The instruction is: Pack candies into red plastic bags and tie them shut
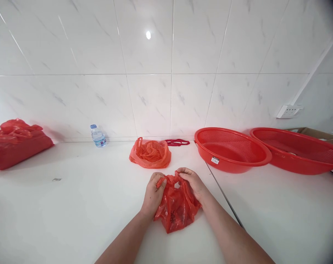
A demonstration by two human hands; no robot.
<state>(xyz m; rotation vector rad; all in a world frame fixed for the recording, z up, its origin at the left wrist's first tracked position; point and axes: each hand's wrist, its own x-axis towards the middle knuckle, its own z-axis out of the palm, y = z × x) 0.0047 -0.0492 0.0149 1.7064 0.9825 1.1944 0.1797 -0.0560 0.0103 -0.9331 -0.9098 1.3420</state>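
Centrally, both hands [171, 183] bent inward from outstretched forearms, fingers pinching the red bag's [177, 209] upper edge.

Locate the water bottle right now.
In the head view, the bottle is on the left, by the tiled wall, to the right of the large red bundle.

Bundle [20, 148]: far left on our worktop [72, 209].
Bottle [98, 137]: right of it, by the wall [149, 102].
Held bag [177, 209]: before us, between our left hand [154, 190] and right hand [191, 181].
Resting bag [150, 156]: behind those.
Strap [180, 142]: just right of that.
First basket [232, 167]: farther right.
Second basket [301, 164]: beside it, rightmost.
Box [315, 132]: behind our second basket.
Socket [289, 111]: on the wall, above.
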